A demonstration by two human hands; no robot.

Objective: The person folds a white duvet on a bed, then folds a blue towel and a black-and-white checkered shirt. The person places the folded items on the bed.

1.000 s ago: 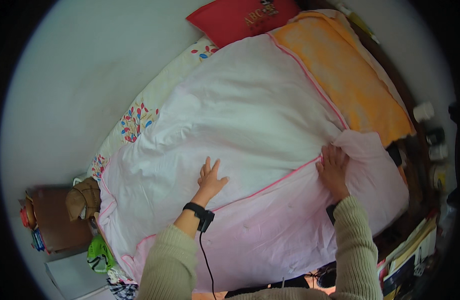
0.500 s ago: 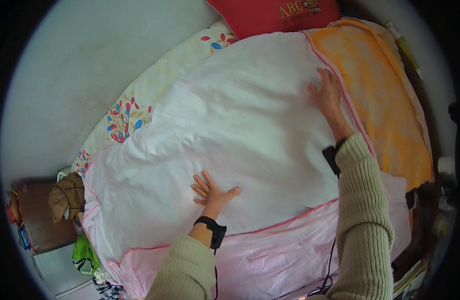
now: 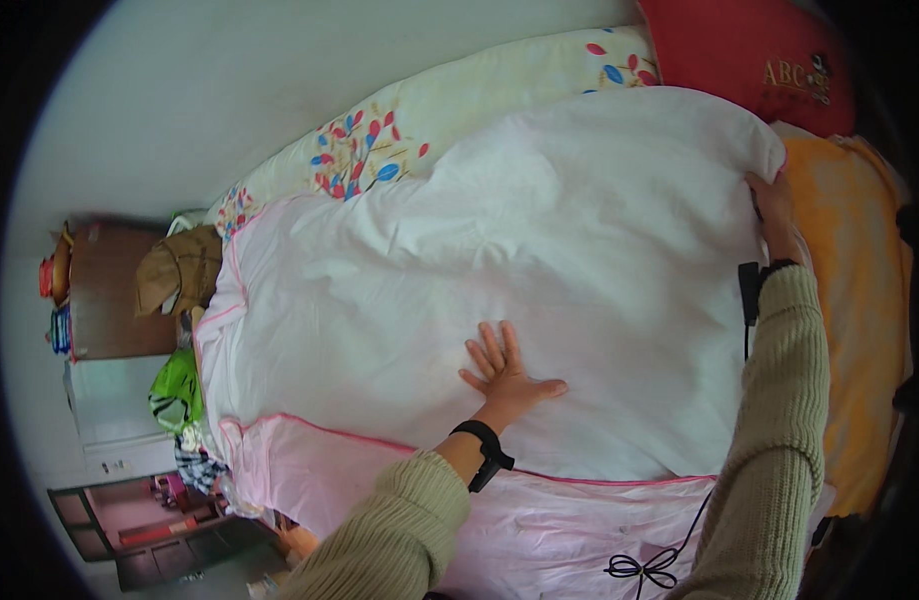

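A white quilt (image 3: 419, 280) with pink piping lies spread over the bed, slightly wrinkled across its middle. Its near side borders a pale pink part (image 3: 569, 520) with creases. My left hand (image 3: 509, 378) rests palm down on the white cloth, fingers and thumb spread wide. At the quilt's right edge, close to the far corner, my right hand (image 3: 776, 212) has its fingers curled around the cloth; part of the fingers is hidden. Just right of that hand lies an orange and yellow blanket (image 3: 849, 250).
A red cushion (image 3: 719, 60) sits at the far right. Behind the quilt shows floral bedding (image 3: 469, 105) along the wall. Left of the bed are a brown bag (image 3: 191, 265), a green bag (image 3: 177, 388) and a brown cabinet (image 3: 119, 300). A black cable (image 3: 642, 570) loops near the front.
The view has shifted, showing more of the room's left side. My right hand has gone from lying on the cloth to gripping its right edge. My left hand stays flat on the quilt.
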